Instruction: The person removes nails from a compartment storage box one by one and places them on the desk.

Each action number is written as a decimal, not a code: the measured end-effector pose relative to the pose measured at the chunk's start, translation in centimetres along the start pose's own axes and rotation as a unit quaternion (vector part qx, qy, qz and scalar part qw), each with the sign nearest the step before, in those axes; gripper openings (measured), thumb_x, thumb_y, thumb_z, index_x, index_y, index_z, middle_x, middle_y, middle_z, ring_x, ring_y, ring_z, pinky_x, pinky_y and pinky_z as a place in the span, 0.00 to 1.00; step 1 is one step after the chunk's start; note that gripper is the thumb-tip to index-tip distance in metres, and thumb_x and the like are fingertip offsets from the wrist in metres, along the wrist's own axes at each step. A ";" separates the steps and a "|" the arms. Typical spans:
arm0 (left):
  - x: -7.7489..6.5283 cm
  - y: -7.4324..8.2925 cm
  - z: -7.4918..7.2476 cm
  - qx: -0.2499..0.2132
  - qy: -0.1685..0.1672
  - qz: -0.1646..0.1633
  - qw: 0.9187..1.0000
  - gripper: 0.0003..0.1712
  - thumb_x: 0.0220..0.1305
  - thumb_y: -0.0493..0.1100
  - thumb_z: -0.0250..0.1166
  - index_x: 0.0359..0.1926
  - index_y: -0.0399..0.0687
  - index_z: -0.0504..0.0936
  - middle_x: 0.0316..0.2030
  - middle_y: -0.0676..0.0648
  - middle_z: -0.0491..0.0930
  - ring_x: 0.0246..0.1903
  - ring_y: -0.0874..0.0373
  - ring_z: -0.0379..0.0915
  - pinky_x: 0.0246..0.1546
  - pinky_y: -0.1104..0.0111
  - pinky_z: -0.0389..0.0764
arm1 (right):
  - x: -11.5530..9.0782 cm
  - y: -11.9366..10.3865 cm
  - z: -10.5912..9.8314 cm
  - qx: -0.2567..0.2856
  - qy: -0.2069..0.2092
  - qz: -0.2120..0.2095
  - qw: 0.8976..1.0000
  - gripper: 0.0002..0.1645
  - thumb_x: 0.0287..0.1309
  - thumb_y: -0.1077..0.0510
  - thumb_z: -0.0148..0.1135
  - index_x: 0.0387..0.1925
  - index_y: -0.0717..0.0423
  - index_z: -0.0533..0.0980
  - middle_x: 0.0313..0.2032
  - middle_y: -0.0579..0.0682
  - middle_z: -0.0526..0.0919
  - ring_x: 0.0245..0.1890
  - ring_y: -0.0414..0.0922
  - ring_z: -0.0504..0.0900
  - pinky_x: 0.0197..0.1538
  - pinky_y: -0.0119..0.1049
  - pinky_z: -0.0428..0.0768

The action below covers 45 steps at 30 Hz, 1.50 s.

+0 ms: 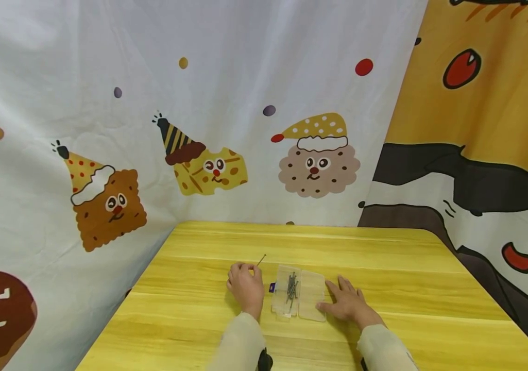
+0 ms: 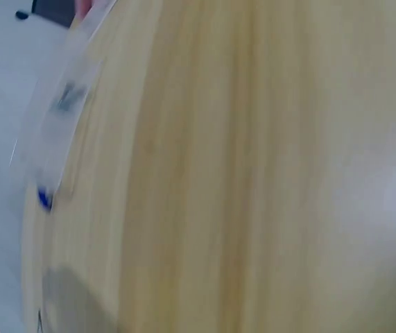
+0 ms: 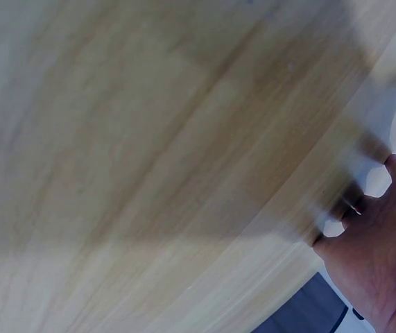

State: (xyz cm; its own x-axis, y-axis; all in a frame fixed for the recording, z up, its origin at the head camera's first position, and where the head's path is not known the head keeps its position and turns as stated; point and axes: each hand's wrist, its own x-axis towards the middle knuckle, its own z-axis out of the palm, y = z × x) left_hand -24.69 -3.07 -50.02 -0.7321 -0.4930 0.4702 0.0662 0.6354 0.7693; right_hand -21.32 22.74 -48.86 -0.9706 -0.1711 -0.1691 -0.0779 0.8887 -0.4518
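Note:
My left hand point(image 1: 247, 286) is left of a clear plastic box, with its fingers bent in. A long thin nail point(image 1: 261, 259) juts out past its fingertips, pinched there. The clear box point(image 1: 280, 304) lies unfolded flat on the table, with a pile of grey nails point(image 1: 291, 288) in its left half. A small blue tab point(image 1: 272, 287) sits on its left edge. My right hand point(image 1: 348, 303) rests at the right edge of the lid half point(image 1: 311, 296), fingers spread and thumb on its lower corner. In the right wrist view, part of the right hand point(image 3: 374, 243) shows at the table.
The wooden table point(image 1: 189, 309) runs back to a hanging cloth point(image 1: 226, 93) printed with cartoon food. More of that cloth hangs on both sides. Cream sleeves point(image 1: 240, 340) cover both forearms, with a dark wrist strap point(image 1: 265, 359) at the left one.

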 end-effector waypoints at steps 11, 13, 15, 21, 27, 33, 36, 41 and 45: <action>4.1 -4.3 -4.0 -0.042 -0.079 -0.062 0.994 0.10 0.66 0.40 0.61 0.38 0.36 0.84 0.51 0.37 0.75 0.53 0.40 0.67 0.52 0.45 0.63 | 0.2 -0.2 0.0 -0.004 -0.002 0.000 1.000 0.51 0.60 0.33 0.61 0.74 0.59 0.60 0.73 0.73 0.46 0.72 0.72 0.43 0.67 0.71 0.39; 4.6 -5.1 -4.8 -0.045 -0.097 -0.069 0.992 0.11 0.67 0.40 0.61 0.39 0.35 0.83 0.52 0.36 0.74 0.55 0.39 0.66 0.54 0.44 0.62 | 0.2 -0.3 0.0 -0.006 -0.001 0.001 1.000 0.51 0.60 0.33 0.61 0.74 0.58 0.60 0.73 0.73 0.46 0.72 0.71 0.44 0.67 0.71 0.39; 5.0 -6.0 -5.5 -0.051 -0.110 -0.075 0.990 0.12 0.67 0.40 0.60 0.41 0.34 0.83 0.54 0.34 0.73 0.56 0.37 0.65 0.55 0.42 0.61 | 0.2 -0.3 0.0 -0.010 0.002 0.001 1.000 0.51 0.60 0.33 0.62 0.73 0.59 0.60 0.73 0.73 0.46 0.72 0.72 0.44 0.67 0.71 0.40; 5.3 -8.1 -7.2 -0.076 -0.150 -0.098 0.981 0.15 0.71 0.41 0.57 0.46 0.31 0.82 0.57 0.33 0.71 0.59 0.34 0.62 0.58 0.40 0.63 | 0.0 -0.6 -0.2 -0.011 0.004 0.001 1.000 0.51 0.60 0.33 0.62 0.73 0.59 0.60 0.73 0.74 0.46 0.72 0.72 0.45 0.67 0.71 0.40; 5.2 -9.3 -7.4 -0.049 -0.169 -0.100 0.979 0.17 0.72 0.43 0.56 0.48 0.32 0.82 0.55 0.34 0.72 0.56 0.36 0.65 0.55 0.43 0.67 | -0.1 -0.7 -0.3 -0.007 0.003 0.001 1.000 0.50 0.61 0.34 0.62 0.73 0.59 0.60 0.73 0.74 0.46 0.72 0.72 0.44 0.67 0.71 0.40; 5.1 -9.7 -7.5 -0.008 -0.166 -0.088 0.982 0.16 0.72 0.43 0.57 0.46 0.34 0.83 0.55 0.33 0.72 0.58 0.34 0.62 0.59 0.40 0.56 | -0.1 -0.6 -0.1 -0.009 0.009 -0.002 1.000 0.50 0.60 0.34 0.61 0.73 0.59 0.60 0.72 0.74 0.47 0.72 0.72 0.45 0.67 0.71 0.40; 5.2 -9.8 -7.7 0.003 -0.160 -0.081 0.984 0.15 0.71 0.43 0.58 0.44 0.35 0.84 0.55 0.33 0.72 0.58 0.34 0.62 0.57 0.40 0.55 | -0.2 -0.5 -0.1 -0.010 0.011 -0.003 1.000 0.50 0.60 0.34 0.61 0.73 0.59 0.61 0.72 0.74 0.47 0.72 0.72 0.45 0.67 0.71 0.40; 5.4 -10.0 -8.2 0.039 -0.159 -0.067 0.984 0.15 0.71 0.43 0.59 0.42 0.34 0.85 0.54 0.32 0.72 0.57 0.33 0.62 0.57 0.39 0.54 | -0.1 -0.3 0.0 -0.009 0.011 -0.003 1.000 0.50 0.60 0.34 0.61 0.73 0.59 0.60 0.72 0.74 0.47 0.71 0.72 0.45 0.67 0.71 0.40; 5.3 -10.2 -8.3 0.070 -0.166 -0.045 0.983 0.15 0.70 0.43 0.60 0.41 0.34 0.85 0.53 0.32 0.72 0.56 0.33 0.61 0.56 0.39 0.56 | -0.2 -0.1 0.0 -0.009 0.012 -0.001 1.000 0.50 0.61 0.34 0.61 0.73 0.60 0.61 0.72 0.74 0.47 0.71 0.72 0.45 0.67 0.71 0.40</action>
State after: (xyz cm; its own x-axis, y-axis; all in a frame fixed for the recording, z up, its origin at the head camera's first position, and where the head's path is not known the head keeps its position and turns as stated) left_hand -23.64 -17.04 -51.76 -0.9127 -0.3454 0.2183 -0.0861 0.6849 0.7236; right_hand -21.12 22.64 -48.78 -0.9758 -0.1631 -0.1459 -0.0846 0.8959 -0.4361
